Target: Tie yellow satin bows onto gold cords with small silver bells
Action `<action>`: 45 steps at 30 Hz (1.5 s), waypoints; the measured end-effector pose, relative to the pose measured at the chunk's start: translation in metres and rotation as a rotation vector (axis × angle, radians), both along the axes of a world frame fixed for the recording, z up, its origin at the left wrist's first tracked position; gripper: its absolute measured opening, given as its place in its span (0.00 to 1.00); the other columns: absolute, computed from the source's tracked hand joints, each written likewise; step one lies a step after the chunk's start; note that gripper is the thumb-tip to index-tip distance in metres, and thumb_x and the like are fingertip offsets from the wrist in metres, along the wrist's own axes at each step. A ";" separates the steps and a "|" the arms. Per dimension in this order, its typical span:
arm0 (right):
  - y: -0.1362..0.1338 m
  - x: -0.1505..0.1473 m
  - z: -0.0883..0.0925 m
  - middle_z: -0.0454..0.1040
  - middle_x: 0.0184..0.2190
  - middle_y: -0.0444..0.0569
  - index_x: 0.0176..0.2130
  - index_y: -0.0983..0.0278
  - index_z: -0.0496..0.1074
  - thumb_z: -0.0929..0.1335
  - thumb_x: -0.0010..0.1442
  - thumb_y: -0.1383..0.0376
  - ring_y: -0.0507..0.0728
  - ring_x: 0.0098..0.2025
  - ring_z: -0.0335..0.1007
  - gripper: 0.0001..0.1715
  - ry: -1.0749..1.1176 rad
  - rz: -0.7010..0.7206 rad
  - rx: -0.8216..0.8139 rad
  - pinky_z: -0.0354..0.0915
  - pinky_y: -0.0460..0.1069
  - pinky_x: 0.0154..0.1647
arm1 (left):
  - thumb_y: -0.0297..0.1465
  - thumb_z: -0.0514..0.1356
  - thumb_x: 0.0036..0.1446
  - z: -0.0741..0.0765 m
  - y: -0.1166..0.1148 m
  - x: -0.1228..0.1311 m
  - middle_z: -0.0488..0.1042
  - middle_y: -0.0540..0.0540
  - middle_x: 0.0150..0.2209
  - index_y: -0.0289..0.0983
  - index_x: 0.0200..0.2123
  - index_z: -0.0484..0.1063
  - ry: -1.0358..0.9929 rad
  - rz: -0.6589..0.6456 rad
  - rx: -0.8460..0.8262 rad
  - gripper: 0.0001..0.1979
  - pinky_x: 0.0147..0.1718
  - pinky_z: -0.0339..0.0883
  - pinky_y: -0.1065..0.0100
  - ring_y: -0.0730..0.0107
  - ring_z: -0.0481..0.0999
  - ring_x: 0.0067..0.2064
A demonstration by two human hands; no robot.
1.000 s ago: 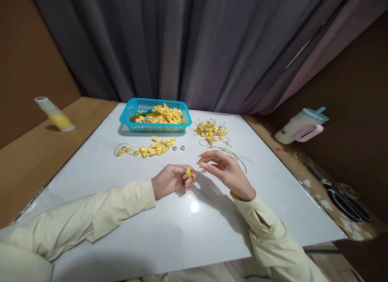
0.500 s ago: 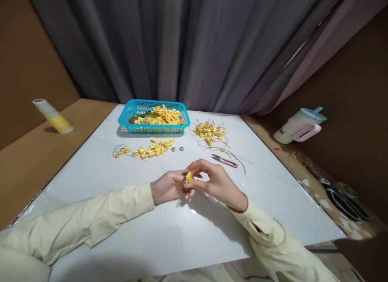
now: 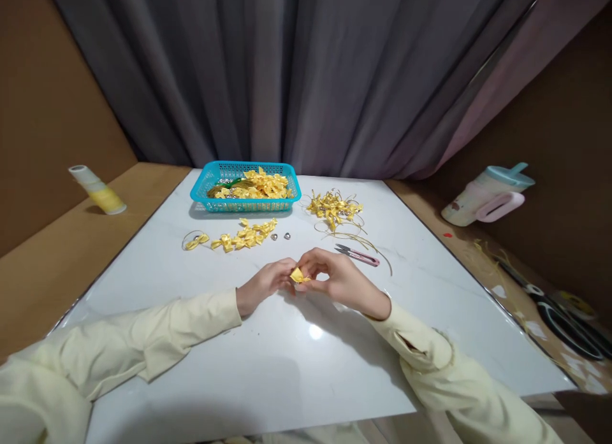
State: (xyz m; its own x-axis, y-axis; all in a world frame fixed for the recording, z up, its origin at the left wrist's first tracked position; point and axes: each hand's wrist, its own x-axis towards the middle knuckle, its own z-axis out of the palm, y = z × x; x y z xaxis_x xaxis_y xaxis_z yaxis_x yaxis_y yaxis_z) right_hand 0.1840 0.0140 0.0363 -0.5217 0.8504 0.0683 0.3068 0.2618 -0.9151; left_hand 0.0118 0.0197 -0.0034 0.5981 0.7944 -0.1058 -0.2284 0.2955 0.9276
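Observation:
A small yellow satin ribbon bow (image 3: 298,276) is held between both hands, over the middle of the white table. My right hand (image 3: 342,281) pinches it from the right with thumb and fingers. From the left, the fingertips of my left hand (image 3: 268,283) close on its other side, partly hidden behind it. Beyond the hands are two small silver heart-shaped charms (image 3: 280,236) and a row of loose yellow bows (image 3: 246,235). Further left lies one bow with a loop of cord (image 3: 196,240). Pink-handled thread snips (image 3: 358,255) rest just past my right hand.
A blue plastic basket (image 3: 246,206) with yellow bows and cord stands at the back. Right of it lie a pile of corded bows (image 3: 335,208) and loose cord. A tilted yellow-white spool (image 3: 98,190) is at left; a lidded cup (image 3: 482,195) and large scissors (image 3: 564,320) are at right.
My left hand has rolled from palm up to more palm inward, its fingers closing in at the bow. The bow has turned between the fingers. The whole view has shifted slightly.

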 end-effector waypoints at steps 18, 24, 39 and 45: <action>0.019 0.015 -0.010 0.70 0.18 0.41 0.27 0.67 0.67 0.76 0.39 0.59 0.48 0.21 0.67 0.20 0.222 -0.175 -0.363 0.66 0.46 0.27 | 0.48 0.57 0.52 0.003 -0.006 -0.001 0.75 0.44 0.22 0.32 0.25 0.65 0.307 -0.069 0.207 0.22 0.20 0.62 0.73 0.75 0.70 0.19; 0.030 0.018 -0.027 0.71 0.18 0.43 0.26 0.67 0.67 0.74 0.43 0.56 0.48 0.20 0.66 0.19 0.195 -0.231 -0.323 0.65 0.46 0.26 | 0.45 0.58 0.53 0.003 -0.007 -0.002 0.74 0.45 0.21 0.33 0.24 0.65 0.278 -0.060 0.225 0.20 0.19 0.61 0.73 0.75 0.70 0.19; 0.031 0.019 -0.027 0.66 0.15 0.38 0.28 0.67 0.68 0.71 0.47 0.56 0.44 0.14 0.55 0.16 -0.031 -0.128 -0.323 0.54 0.41 0.14 | 0.43 0.60 0.50 0.005 0.000 0.001 0.76 0.42 0.23 0.31 0.25 0.68 0.254 -0.151 0.114 0.19 0.16 0.60 0.76 0.75 0.71 0.20; 0.033 0.020 -0.031 0.67 0.15 0.39 0.30 0.67 0.67 0.70 0.47 0.55 0.46 0.14 0.57 0.17 -0.064 -0.134 -0.283 0.57 0.43 0.14 | 0.43 0.60 0.51 0.004 0.001 0.002 0.76 0.43 0.23 0.32 0.25 0.67 0.272 -0.158 0.096 0.18 0.16 0.60 0.76 0.76 0.71 0.20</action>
